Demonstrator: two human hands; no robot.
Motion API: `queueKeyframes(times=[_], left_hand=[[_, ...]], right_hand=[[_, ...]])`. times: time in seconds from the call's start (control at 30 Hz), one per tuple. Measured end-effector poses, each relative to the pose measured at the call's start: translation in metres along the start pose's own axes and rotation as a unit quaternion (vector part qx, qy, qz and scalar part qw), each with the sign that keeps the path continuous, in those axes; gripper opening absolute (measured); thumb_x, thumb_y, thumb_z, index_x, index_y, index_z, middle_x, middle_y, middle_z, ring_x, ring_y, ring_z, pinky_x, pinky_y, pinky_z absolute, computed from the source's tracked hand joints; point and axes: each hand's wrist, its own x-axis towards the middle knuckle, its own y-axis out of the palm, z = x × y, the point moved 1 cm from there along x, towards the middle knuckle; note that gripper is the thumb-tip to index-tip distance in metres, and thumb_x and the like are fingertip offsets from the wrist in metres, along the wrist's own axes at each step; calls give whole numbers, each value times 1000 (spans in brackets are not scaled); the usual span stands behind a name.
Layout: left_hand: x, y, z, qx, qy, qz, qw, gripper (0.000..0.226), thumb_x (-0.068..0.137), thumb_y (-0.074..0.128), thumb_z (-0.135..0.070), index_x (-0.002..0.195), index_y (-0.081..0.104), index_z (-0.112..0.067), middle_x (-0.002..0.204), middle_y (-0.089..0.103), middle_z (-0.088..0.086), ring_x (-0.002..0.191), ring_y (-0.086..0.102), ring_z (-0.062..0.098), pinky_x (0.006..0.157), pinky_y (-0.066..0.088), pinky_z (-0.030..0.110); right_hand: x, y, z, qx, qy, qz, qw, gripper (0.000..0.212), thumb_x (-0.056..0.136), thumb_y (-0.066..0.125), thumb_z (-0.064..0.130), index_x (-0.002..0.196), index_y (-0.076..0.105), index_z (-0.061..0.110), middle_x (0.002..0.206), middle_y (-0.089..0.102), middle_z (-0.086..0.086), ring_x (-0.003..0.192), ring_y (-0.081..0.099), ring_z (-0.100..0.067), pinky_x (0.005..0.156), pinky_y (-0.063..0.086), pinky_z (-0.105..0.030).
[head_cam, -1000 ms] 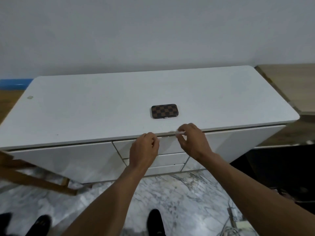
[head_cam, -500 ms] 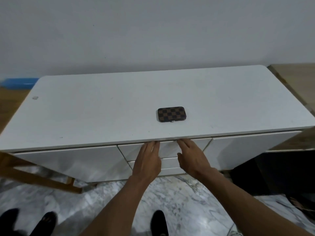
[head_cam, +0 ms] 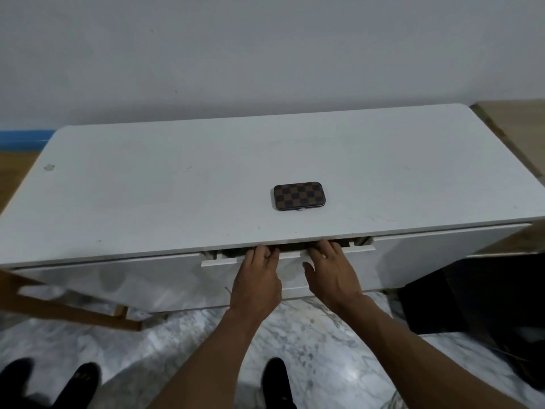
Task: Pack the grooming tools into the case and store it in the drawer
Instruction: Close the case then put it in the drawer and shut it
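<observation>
Step in hand: opening the drawer – judging by the closed case and no loose tools in view, packing was done and storing was under way.
Case: the brown checkered case (head_cam: 298, 196) lay flat and closed on the white cabinet top (head_cam: 177, 187), near its front edge, just behind and above the hands and touched by neither.
Drawer: the top middle drawer (head_cam: 218, 262) stood out only a little from the cabinet front, with a narrow dark gap showing under the top's overhang.
Left hand: the left hand (head_cam: 256, 278) lay palm-down against the drawer front, its fingers (head_cam: 259, 252) hooked over the front's top lip into the gap, their tips hidden.
Right hand: the right hand (head_cam: 331, 276) gripped the same lip just beside it, fingers (head_cam: 324, 247) curled over the edge and the thumb down against the panel.
Next move: an even pull with both hands toward the body, until the opening was wide enough for the case – then one hand freed to lift the case off the top and lay it inside.
Watch for: a lopsided pull could bind the drawer; what it holds could not be seen.
</observation>
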Motion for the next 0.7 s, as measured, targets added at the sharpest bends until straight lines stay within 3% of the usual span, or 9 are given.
queueKeyframes(times=[0.07,0.13,0.2,0.27,0.43,0.7], left_hand=[[-7,-2,-3,-28,-15,-6,999,46,86,57,-25,129,59,-8,117,57,9,108,52,24,93,49,35],[-17,-2,-9,-31,-29,30,999,51,97,44,-31,143,44,-9,141,48,12,131,41,26,113,32,37],[-27,-2,-17,-11,-44,66,997,59,100,26,-37,152,21,-10,159,23,10,148,17,23,122,5,36],[-38,-2,-25,-5,-59,84,995,61,100,15,-37,154,8,-9,163,7,8,150,1,19,120,-6,34],[-81,-2,-40,-29,-84,110,990,60,104,20,-34,153,-3,-9,162,-10,9,149,-13,17,118,-11,32],[-134,-7,-68,-57,-125,173,975,60,105,16,-38,153,-4,-9,161,-14,8,148,-15,17,118,-10,33]], right_hand=[[-7,0,-2,49,19,6,999,26,92,58,29,108,67,10,109,64,-8,99,60,-26,84,52,-32],[-17,1,-4,47,12,65,997,42,99,42,37,131,54,11,132,56,-11,123,51,-28,104,42,-35],[-29,0,-5,26,9,140,990,61,100,22,47,150,24,12,159,25,-10,148,19,-26,122,13,-37],[-44,-4,-6,25,8,185,982,77,92,1,57,153,5,12,163,3,-7,151,-3,-22,121,-2,-36],[-89,-8,-5,35,-13,191,981,61,104,15,39,152,-2,6,162,-8,-11,150,-11,-26,121,-3,-38],[-147,-12,0,50,-17,209,976,58,105,16,34,152,3,3,162,-4,-14,150,-6,-29,122,1,-40]])
